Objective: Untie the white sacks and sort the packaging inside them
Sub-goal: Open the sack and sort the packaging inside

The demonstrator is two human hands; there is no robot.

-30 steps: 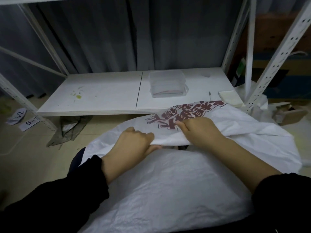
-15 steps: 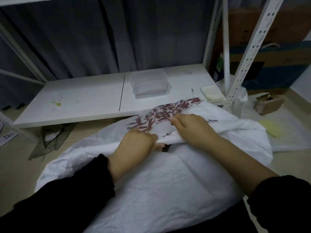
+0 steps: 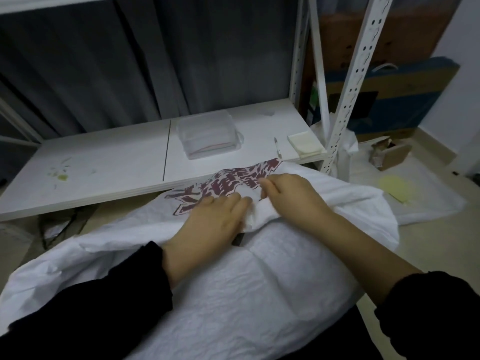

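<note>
A large white woven sack (image 3: 246, 289) with dark red printed lettering (image 3: 228, 185) lies in front of me on the floor, its upper layer folded over. My left hand (image 3: 215, 219) lies on the folded edge, fingers over the top and the thumb tucked under the fabric. My right hand (image 3: 288, 196) grips the same fold just to the right, fingers curled into the cloth. A dark gap (image 3: 239, 239) shows under the fold between my hands. What is inside the sack is hidden.
A low white shelf board (image 3: 109, 167) runs behind the sack with a clear plastic box (image 3: 210, 137), a pen (image 3: 278, 149) and a pale pad (image 3: 306, 144). A perforated shelf post (image 3: 348, 100) stands at right. Beyond it lie another white sack (image 3: 428, 203) and a small cardboard box (image 3: 392, 154).
My hands have drawn closer together on the sack's fold, bunching the fabric between them. My view has swung to the right, so the shelf and sack sit further left.
</note>
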